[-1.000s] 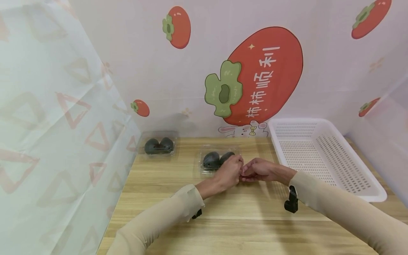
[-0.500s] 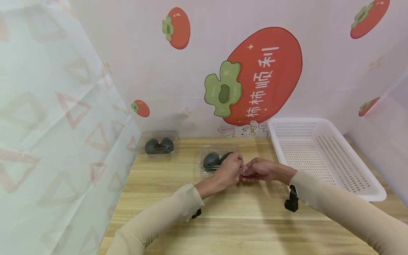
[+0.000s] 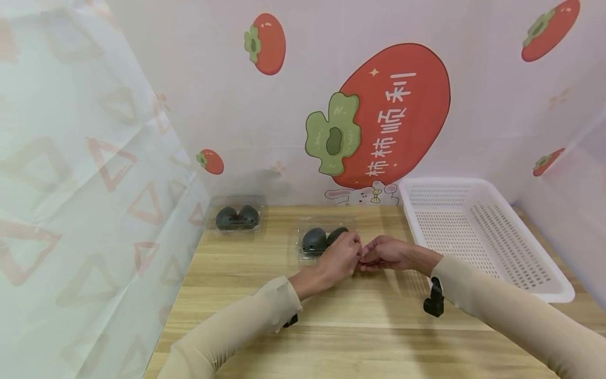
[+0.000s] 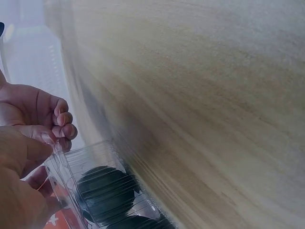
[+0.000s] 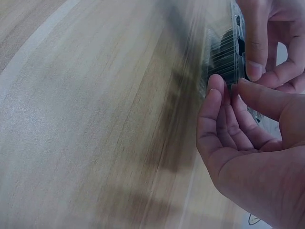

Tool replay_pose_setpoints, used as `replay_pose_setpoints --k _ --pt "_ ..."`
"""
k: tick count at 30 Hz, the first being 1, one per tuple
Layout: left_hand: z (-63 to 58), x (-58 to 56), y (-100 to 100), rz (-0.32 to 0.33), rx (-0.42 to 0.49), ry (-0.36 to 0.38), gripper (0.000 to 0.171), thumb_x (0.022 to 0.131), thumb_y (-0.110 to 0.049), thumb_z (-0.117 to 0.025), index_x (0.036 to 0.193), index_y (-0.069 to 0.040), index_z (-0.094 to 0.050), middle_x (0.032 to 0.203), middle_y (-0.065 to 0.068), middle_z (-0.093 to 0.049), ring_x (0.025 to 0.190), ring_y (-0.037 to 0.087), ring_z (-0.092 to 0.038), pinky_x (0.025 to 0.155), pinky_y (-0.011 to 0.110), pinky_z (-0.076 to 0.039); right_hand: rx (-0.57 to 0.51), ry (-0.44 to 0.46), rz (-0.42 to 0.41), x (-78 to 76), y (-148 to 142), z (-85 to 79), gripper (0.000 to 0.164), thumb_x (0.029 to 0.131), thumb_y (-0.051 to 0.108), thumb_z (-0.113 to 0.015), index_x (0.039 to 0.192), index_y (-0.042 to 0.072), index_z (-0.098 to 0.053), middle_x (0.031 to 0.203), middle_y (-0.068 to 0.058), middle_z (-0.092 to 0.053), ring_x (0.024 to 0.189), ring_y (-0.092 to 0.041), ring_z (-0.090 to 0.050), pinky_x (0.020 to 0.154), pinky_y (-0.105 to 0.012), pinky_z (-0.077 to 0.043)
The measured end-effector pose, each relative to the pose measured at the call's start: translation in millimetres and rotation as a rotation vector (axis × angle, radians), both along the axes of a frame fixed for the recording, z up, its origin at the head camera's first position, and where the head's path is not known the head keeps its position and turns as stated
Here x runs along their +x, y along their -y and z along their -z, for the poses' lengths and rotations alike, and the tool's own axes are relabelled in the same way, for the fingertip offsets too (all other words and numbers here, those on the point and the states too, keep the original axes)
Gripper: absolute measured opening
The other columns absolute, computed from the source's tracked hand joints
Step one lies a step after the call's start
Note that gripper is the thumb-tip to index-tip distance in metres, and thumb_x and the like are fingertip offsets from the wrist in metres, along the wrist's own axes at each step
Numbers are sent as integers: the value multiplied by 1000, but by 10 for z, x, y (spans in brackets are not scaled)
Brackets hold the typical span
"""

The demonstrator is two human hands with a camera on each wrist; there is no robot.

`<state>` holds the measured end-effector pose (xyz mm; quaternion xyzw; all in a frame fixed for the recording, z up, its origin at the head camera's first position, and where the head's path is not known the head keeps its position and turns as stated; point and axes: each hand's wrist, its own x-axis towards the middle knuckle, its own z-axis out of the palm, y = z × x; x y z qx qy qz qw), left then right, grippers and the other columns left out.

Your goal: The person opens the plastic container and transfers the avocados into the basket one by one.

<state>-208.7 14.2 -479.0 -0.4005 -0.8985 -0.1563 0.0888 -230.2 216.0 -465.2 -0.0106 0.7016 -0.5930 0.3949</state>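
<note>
Fingers of both hands are bent and pinching; findings run left to right. At far left, toward the back of the pale, wood-grained counter (image 3: 350,337), sits a clear, rectangular plastic box (image 3: 236,200) containing two dark, egg-shaped fruits (image 3: 227,217); neither hand touches it, and its position presumably leaves the working area free. Near the middle stands a second clear, rectangular plastic box (image 3: 310,257), resting flat, with two similar dark, egg-shaped fruits (image 3: 314,240). Whether its lid is fastened cannot be told. The bare left hand (image 3: 338,258) grips its near right corner, partly covering one fruit, a hold judged to steady the box. Meeting it from the right, the bare right hand (image 3: 388,251) pinches the same corner between thumb and forefinger, a grip judged suited to thin plastic. At far right, a white, rectangular, perforated plastic basket (image 3: 442,181) stands apart from the fingers, presumably within easy reach.
</note>
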Motion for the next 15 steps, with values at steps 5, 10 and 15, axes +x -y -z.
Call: replay_pose_setpoints --k 5,10,15 --pt "-3 5 9 -6 4 27 17 106 -8 -61 105 -12 -78 128 3 -60 134 21 -55 108 23 -50 15 -7 -3 1 -1 -18 16 104 -6 -54 107 -10 -70 100 -15 -76 91 -19 -72 90 -33 -62" --pt "-37 8 42 12 25 48 15 106 -12 -63 111 -13 -78 129 2 -61 133 18 -55 109 24 -49 27 -15 -20 -2 -5 -39 17 105 -5 -56 110 -10 -71 103 -15 -76 93 -20 -73 93 -36 -61" --pt "-76 2 148 44 63 36 14 105 -14 -66 115 -12 -75 132 3 -63 133 17 -55 112 25 -46 66 -62 -57 -14 -16 -80 20 105 -2 -59 115 -16 -70 109 -18 -76 98 -21 -74 96 -37 -60"
